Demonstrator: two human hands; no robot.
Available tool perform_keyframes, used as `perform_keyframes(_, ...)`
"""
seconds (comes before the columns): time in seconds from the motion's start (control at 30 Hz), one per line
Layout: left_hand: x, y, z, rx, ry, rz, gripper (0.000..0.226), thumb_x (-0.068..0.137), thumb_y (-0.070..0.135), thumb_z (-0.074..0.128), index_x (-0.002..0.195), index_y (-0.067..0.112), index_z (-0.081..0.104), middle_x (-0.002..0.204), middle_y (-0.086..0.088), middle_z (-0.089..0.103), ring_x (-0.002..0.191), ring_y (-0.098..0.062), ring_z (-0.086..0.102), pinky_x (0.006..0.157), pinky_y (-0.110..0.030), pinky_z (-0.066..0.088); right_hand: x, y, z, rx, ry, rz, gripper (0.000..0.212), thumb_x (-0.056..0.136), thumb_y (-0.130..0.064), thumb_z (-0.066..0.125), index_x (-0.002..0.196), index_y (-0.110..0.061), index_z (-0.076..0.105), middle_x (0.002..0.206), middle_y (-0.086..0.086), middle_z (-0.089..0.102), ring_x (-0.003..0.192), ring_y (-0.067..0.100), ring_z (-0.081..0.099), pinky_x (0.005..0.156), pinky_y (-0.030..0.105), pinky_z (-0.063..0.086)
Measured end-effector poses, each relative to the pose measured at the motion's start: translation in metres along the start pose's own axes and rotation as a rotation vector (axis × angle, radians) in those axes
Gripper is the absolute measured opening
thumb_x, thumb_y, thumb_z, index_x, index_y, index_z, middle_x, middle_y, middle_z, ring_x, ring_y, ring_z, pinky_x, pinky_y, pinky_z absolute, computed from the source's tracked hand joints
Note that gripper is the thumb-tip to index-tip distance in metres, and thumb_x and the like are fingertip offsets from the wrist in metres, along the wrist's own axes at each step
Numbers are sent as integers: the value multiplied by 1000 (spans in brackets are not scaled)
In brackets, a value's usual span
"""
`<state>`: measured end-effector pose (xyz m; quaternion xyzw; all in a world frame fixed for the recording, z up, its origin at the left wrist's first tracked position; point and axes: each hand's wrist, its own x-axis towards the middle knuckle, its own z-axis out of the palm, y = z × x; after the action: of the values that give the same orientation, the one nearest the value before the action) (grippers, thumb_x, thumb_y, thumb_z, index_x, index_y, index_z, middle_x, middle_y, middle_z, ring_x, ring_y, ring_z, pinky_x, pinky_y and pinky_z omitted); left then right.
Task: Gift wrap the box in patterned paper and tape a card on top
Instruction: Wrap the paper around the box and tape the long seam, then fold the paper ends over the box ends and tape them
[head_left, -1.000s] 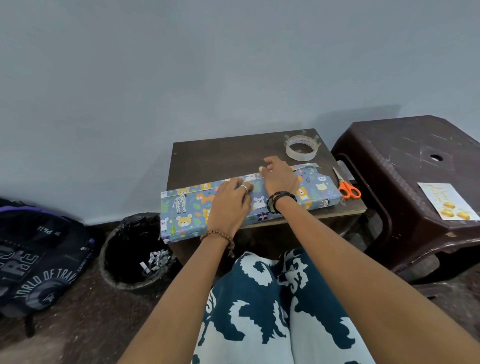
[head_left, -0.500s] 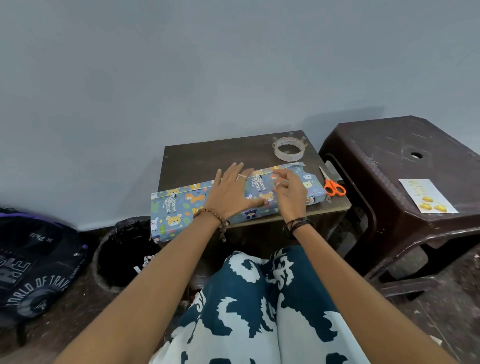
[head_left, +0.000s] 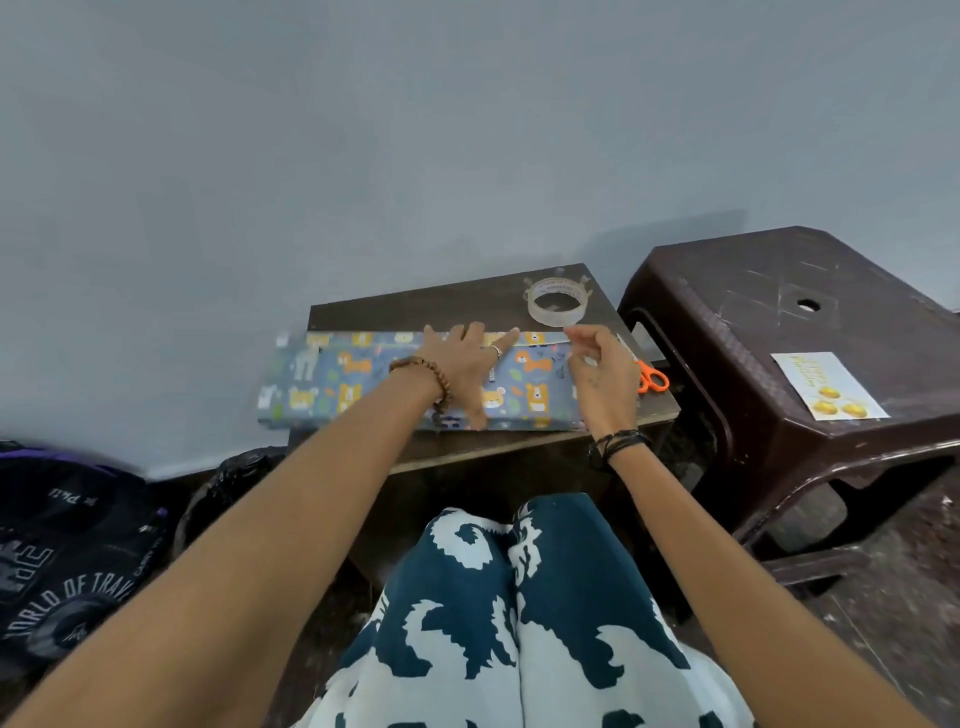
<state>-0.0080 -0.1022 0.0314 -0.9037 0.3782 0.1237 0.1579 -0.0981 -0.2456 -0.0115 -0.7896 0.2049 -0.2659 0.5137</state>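
Long flat box (head_left: 358, 382) in blue animal-print paper; left hand (head_left: 464, 358) flat on top, fingers spread; right hand (head_left: 602, 371) at box's right end, fingers curled, hold unclear.

Dim, even indoor light is seen, source not visible. A soft shadow is cast on the wall (head_left: 363, 156) behind the stool (head_left: 810, 291). Edges are bowed (wide-angle); slight blur throughout.

Beyond the left hand (head_left: 462, 364), a bare strip of tabletop (head_left: 415, 306) runs to the wall. The tape roll (head_left: 556, 301) sits just beyond the right hand (head_left: 602, 374); orange-handled scissors (head_left: 649, 376) lie close on its right, with the brown plastic stool (head_left: 779, 322) blocking farther right.
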Motion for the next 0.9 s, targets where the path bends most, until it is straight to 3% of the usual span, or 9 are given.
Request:
perform_keyframes(0.07,-8,-9,-17,101,40,29,128,61,46,80,146,30,-16,154,-14,6,142,-29,8,108,-65,16,6,-11,-8,-70,-35,-93,30,87,-1,53,113,-9,63,116,3,63,108,14,56,90,21,44)
perform_keyframes(0.2,-29,-29,-55,335,118,88,137,58,39,83,145,26,-21,153,-11,5,143,-24,4,107,-64,19,21,-40,-24,-166,-168,-126,26,84,-20,65,110,-17,67,108,-5,66,92,6,54,68,-2,35)
perform_keyframes(0.27,-38,-37,-68,434,137,124,137,59,34,84,144,26,-23,153,-8,2,144,-22,-1,108,-63,17,27,-52,-30,-156,-289,-57,33,81,-33,70,108,-15,68,104,-4,67,93,8,58,74,2,40)
perform_keyframes(0.37,-47,-47,-77,474,155,188,133,63,23,83,140,33,-25,155,-7,-3,144,-21,-8,112,-58,12,29,-63,-33,-77,-465,56,44,77,-40,72,109,-10,67,110,5,68,100,18,63,94,31,48)
perform_keyframes(0.4,-47,-48,-77,476,162,211,131,66,21,81,137,35,-28,156,-6,-4,144,-21,-9,112,-56,10,28,-64,-31,-39,-529,95,40,78,-38,72,109,-12,67,110,2,67,99,15,63,93,30,48)
perform_keyframes(0.5,-47,-45,-68,507,174,263,119,76,15,72,133,37,-30,156,-6,-9,144,-20,-11,112,-56,5,20,-62,-25,179,-669,240,21,81,-20,71,100,-12,66,92,1,69,74,8,67,69,18,53)
perform_keyframes(0.6,-44,-40,-57,573,187,266,105,86,5,57,135,35,-29,156,-5,-17,144,-20,-14,111,-63,4,12,-54,-18,367,-665,341,6,83,-8,67,88,-11,66,80,4,70,56,5,66,54,16,53)
perform_keyframes(0.7,-37,-35,-44,607,188,276,96,90,-3,45,135,34,-30,155,-3,-20,144,-20,-12,109,-66,4,3,-46,-10,493,-608,444,3,88,-2,60,85,-4,61,53,-1,66,36,1,56,35,12,42)
perform_keyframes(0.9,-25,-39,-5,574,166,222,89,94,-5,38,140,35,-27,155,1,-20,145,-21,-3,111,-62,10,2,-13,21,488,-508,648,12,83,-13,69,77,-3,67,62,10,67,50,20,57,51,24,52)
